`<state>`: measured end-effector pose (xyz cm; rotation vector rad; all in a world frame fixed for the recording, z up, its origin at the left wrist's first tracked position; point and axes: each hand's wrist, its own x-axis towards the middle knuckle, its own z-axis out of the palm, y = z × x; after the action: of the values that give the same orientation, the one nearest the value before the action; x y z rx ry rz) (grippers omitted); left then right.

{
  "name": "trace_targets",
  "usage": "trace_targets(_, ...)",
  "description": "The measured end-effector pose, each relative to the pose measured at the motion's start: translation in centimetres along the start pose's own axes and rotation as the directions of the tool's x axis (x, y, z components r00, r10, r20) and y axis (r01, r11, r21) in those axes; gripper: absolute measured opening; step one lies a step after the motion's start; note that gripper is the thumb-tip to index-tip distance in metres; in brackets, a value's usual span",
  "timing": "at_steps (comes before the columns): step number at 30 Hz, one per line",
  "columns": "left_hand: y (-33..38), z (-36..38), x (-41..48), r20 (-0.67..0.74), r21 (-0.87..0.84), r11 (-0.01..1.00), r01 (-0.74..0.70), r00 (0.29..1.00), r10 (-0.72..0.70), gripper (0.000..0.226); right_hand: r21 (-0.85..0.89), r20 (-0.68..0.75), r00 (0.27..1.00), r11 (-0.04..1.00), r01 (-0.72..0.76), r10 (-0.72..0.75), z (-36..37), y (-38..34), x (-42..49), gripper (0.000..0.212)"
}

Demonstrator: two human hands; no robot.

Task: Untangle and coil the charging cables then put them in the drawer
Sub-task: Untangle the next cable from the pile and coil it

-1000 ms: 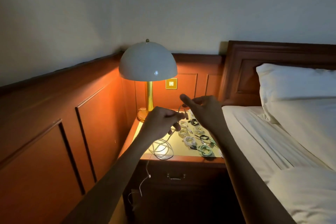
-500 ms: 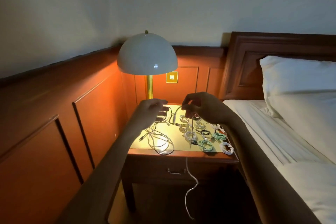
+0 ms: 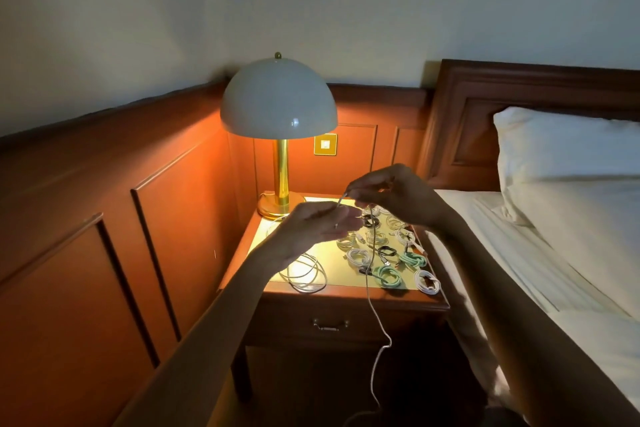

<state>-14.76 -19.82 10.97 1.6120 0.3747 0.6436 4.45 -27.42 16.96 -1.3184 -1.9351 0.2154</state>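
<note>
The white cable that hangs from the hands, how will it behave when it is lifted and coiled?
Probably floppy: the white cable sags in wavy bends below the nightstand edge. It looks thin, so likely light; the right hand pinches it with fingertips only. The long hanging tail may swing when lifted.

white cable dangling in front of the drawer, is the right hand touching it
Touching. The head view shows the right hand pinching the white cable at its fingertips, with the rest hanging down past the drawer.
</note>
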Motion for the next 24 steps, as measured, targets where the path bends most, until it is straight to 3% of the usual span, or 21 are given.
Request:
trace_targets(5,0.3,-0.2,-0.3,0.15,-0.187,0.98,0.071,0.988,-0.043,0.032,0.052,-0.004,0.999,0.997,-0.048,0.048,0.1,1.1,-0.4,0.015)
trace_targets(8,0.6,-0.1,-0.5,0.204,-0.302,0.948,0.097,0.978,-0.035,0.031,0.192,-0.015,0.997,0.979,-0.072,0.077,0.8,0.9,-0.5,0.014)
trace_targets(12,1.3,0.5,0.5,0.011,-0.585,0.81,-0.034,0.999,0.05,0.027,0.571,-0.101,0.93,0.786,-0.237,0.355,5.1,0.0,-2.4,0.02)
trace_targets(14,0.9,0.2,1.7,-0.117,-0.568,0.816,-0.103,0.992,0.044,0.027,0.609,-0.093,0.869,0.718,-0.336,0.485,8.2,0.0,-3.8,0.025)
trace_targets(16,-0.4,0.0,2.6,-0.257,-0.386,0.912,-0.139,0.966,0.038,0.031,0.475,-0.086,0.857,0.777,-0.412,0.507,10.0,0.2,-5.0,0.024)
trace_targets(19,-2.6,-0.3,2.7,-0.361,0.114,0.979,-0.167,0.911,0.198,0.034,-0.035,-0.048,0.91,0.91,-0.413,0.412,9.0,-0.6,-5.4,0.022)
trace_targets(21,-3.6,-0.7,2.4,-0.163,0.403,0.896,-0.188,0.948,0.272,0.032,-0.295,-0.02,0.933,0.89,-0.349,0.359,6.7,-1.5,-4.9,0.02)
trace_targets(22,-3.6,-0.9,2.2,-0.035,0.444,0.875,-0.194,0.972,0.233,0.03,-0.346,-0.014,0.938,0.878,-0.331,0.347,5.1,-1.9,-4.5,0.018)
trace_targets(24,-3.0,-0.9,1.6,0.179,0.369,0.915,-0.162,0.979,0.101,0.028,-0.36,0.016,0.952,0.89,-0.281,0.307,1.6,-2.6,-3.9,0.014)
